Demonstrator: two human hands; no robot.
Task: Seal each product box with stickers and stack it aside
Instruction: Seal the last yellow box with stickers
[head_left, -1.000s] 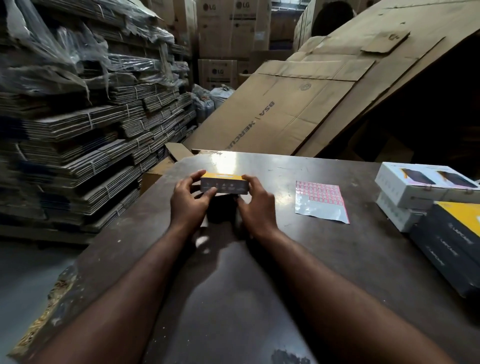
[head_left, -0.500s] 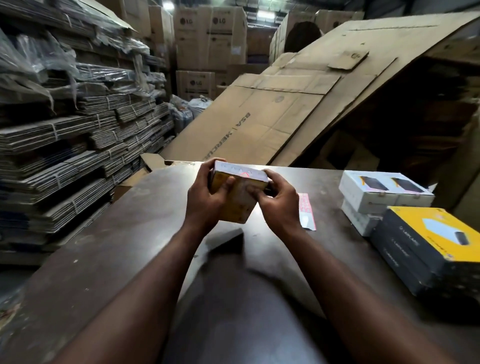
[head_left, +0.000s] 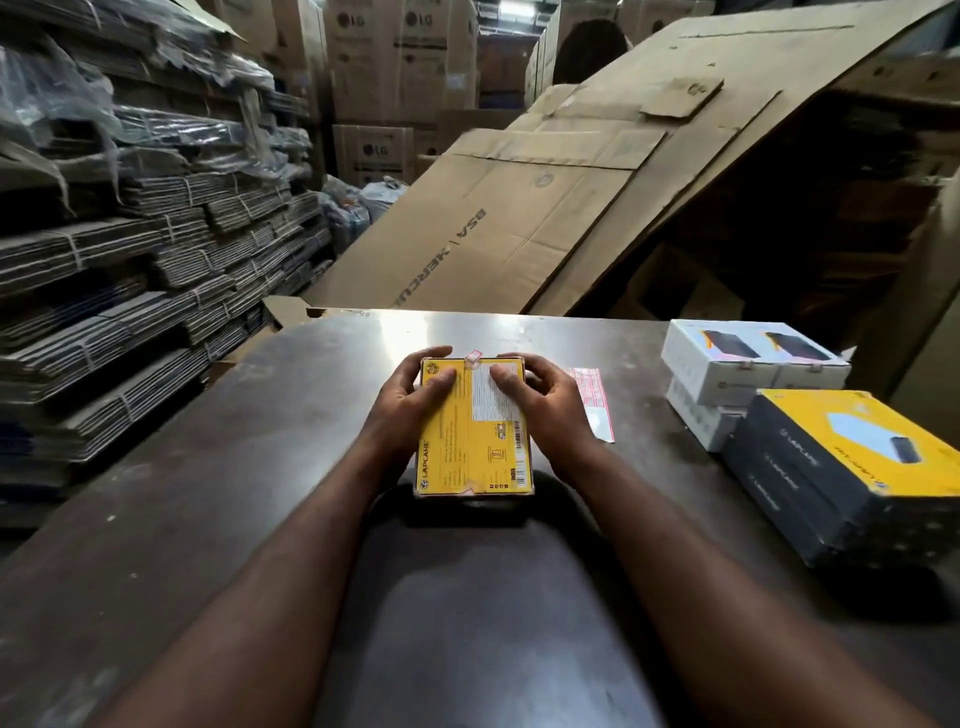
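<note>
A yellow product box (head_left: 470, 447) with its printed back facing up is held just above the dark table (head_left: 208, 467), between both hands. My left hand (head_left: 410, 405) grips its left edge with the thumb on top. My right hand (head_left: 545, 405) grips the right edge, thumb resting on the white label. A small pink sticker (head_left: 474, 356) sits at the box's far edge, and another at its near edge. The pink sticker sheet (head_left: 592, 400) lies on the table just right of my right hand, partly hidden by it.
At the right stand two stacked white boxes (head_left: 748, 358) and a pile of yellow-topped dark boxes (head_left: 852, 467). Flattened cardboard sheets (head_left: 545, 208) lean behind the table. Bundled flat cartons (head_left: 130, 291) fill the left side.
The box has been turned from standing on edge to lying flat with its yellow back up, and brought closer to me. Both hands stayed on it.
</note>
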